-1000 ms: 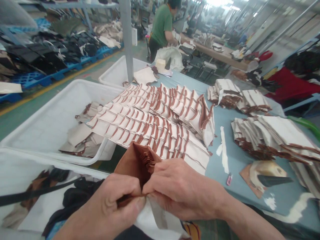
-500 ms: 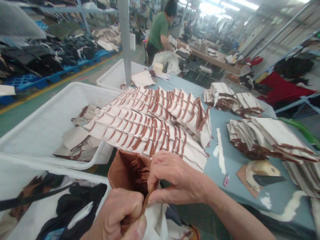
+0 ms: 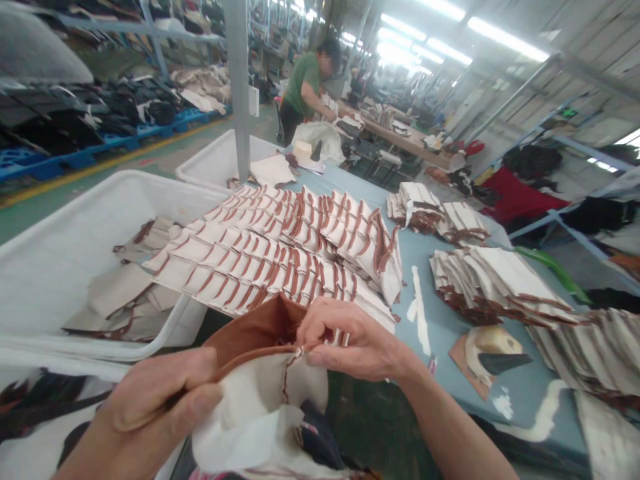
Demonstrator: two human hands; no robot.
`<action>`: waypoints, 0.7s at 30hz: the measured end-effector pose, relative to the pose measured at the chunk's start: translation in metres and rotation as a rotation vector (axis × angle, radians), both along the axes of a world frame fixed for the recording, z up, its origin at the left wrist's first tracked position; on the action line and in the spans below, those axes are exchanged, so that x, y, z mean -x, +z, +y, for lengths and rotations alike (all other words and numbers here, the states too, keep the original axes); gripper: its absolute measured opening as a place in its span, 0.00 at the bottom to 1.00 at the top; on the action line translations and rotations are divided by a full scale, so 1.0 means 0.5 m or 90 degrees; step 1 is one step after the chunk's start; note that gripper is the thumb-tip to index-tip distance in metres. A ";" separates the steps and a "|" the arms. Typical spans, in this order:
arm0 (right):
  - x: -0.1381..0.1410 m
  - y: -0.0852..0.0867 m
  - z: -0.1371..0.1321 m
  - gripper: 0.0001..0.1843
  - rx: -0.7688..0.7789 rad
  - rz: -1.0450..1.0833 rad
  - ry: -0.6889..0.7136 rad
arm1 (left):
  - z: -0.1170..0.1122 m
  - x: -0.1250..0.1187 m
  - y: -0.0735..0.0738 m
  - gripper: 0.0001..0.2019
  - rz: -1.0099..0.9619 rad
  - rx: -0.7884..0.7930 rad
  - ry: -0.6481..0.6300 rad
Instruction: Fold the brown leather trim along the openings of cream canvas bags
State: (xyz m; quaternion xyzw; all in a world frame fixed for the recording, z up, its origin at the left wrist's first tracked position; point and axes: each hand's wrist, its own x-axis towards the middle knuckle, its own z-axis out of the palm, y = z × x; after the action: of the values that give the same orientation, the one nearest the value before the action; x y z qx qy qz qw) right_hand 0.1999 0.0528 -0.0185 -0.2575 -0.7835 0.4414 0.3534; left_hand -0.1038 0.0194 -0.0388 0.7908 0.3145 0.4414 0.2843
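Both of my hands hold a cream fabric piece with a brown lining (image 3: 260,387) close to my body. My left hand (image 3: 155,403) pinches its brown edge at the lower left. My right hand (image 3: 345,337) pinches the same edge further right, fingers curled. The brown edge is stretched between them. Just beyond my hands lies a fanned spread of cream pieces with brown trim (image 3: 280,257) on the blue table (image 3: 445,320).
White bins (image 3: 65,267) with fabric scraps stand at the left. Stacks of cream pieces (image 3: 495,287) lie on the right of the table, near a tool with a black blade (image 3: 493,350). A person in a green shirt (image 3: 305,87) works at a far table. A metal post (image 3: 237,87) rises behind.
My hands have moved apart along the brown edge, drawing it out wide; the left hand went left. The view has tilted up a little.
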 end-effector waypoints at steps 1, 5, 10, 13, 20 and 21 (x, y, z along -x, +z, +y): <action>0.003 0.018 -0.003 0.17 0.014 0.027 0.000 | 0.014 0.005 -0.001 0.16 0.017 0.023 0.000; 0.025 0.068 0.003 0.20 0.119 0.076 0.028 | 0.061 -0.003 0.005 0.11 0.099 0.090 -0.018; 0.045 0.089 0.030 0.17 0.136 0.050 0.027 | 0.075 -0.051 0.062 0.08 0.134 0.043 -0.032; 0.049 0.100 0.034 0.15 0.139 -0.004 0.010 | 0.074 -0.077 0.104 0.09 0.136 0.082 -0.069; 0.059 0.088 0.022 0.07 -0.015 -0.104 -0.075 | 0.086 -0.088 0.140 0.14 0.169 0.159 -0.142; 0.061 0.080 0.019 0.07 -0.020 -0.095 -0.073 | 0.086 -0.087 0.139 0.14 0.168 0.165 -0.146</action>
State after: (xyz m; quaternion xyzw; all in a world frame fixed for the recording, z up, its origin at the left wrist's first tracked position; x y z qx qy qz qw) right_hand 0.1694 0.0625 0.0214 -0.3286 -0.7983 0.3876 0.3232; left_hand -0.0605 0.0623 0.0305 0.8294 0.3107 0.2547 0.3882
